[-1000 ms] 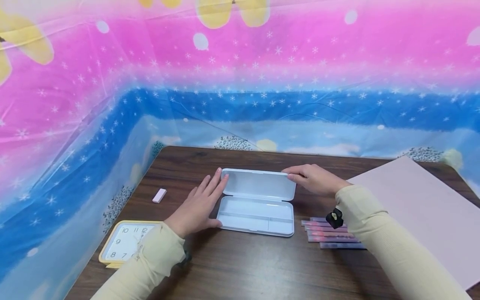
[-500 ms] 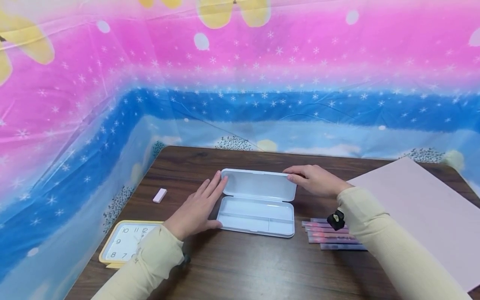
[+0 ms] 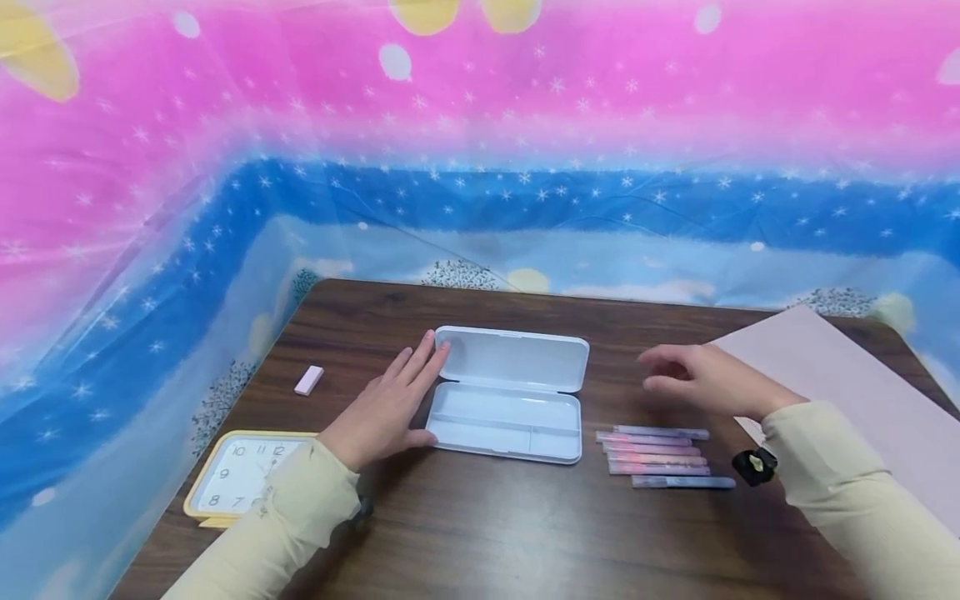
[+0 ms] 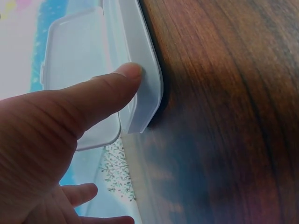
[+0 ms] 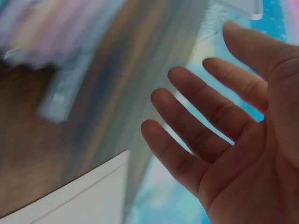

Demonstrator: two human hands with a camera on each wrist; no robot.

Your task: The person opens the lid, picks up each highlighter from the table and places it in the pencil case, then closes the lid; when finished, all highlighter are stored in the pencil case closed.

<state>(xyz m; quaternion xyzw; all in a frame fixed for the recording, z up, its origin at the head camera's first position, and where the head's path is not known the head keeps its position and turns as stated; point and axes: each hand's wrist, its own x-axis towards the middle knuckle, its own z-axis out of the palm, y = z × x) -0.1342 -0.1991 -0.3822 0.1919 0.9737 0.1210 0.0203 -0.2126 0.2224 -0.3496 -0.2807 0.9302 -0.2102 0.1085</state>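
A white two-part case lies with its lid tipped back; the divided bottom tray holds nothing. My left hand rests along the case's left side, fingers spread towards the lid; in the left wrist view its thumb touches the side wall of the case. Between the case and the pink sheet, my right hand is in the air behind a row of several pens. Its fingers are relaxed and hold nothing in the right wrist view.
A small pink-white eraser lies to the left on the brown table. The yellow-framed clock is partly behind the left sleeve. At the right a large pale pink sheet lies partly under the right arm. A patterned cloth stands behind the table.
My right hand has let go of the lid's right corner and moved right, uncovering more of the pens. The lid stays tipped back. My left hand has kept its place at the case.
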